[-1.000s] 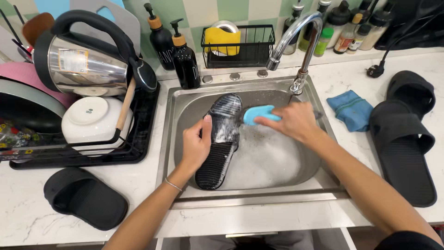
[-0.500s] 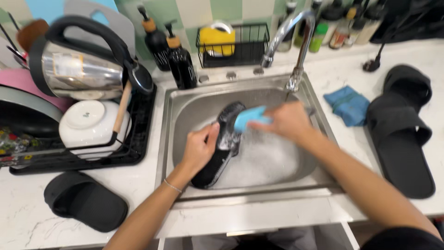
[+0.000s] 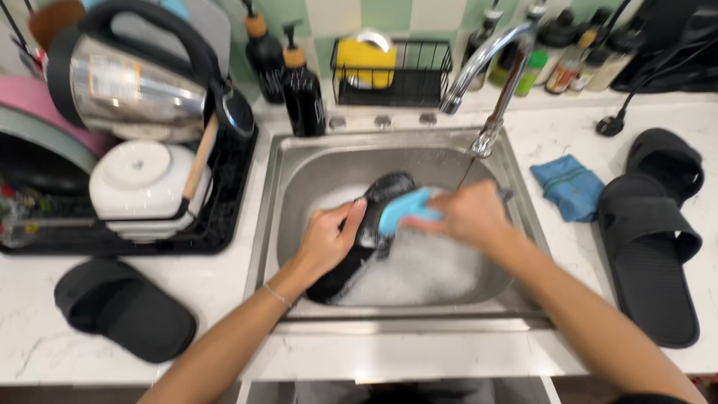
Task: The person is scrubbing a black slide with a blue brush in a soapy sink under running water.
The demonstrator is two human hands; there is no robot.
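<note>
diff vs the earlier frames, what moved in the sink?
The black slipper in the sink was tipped from sole-up and flat onto its side. The left hand keeps gripping it. The right hand has swept the blue brush leftward along it. The slippers on the counter and the blue cloth lie as before.

slipper (image 3: 364, 236) tipped up on edge, blue sponge (image 3: 402, 211) moved down its side, more foam

A matt black rubbery slipper (image 3: 357, 239) is seen in a brushed steel sink (image 3: 295, 179) with white foam (image 3: 419, 269). The kettle (image 3: 138, 90) is polished metal, the surface (image 3: 45, 337) glossy pale marble, the blue cloth (image 3: 570, 187) soft-woven.
</note>
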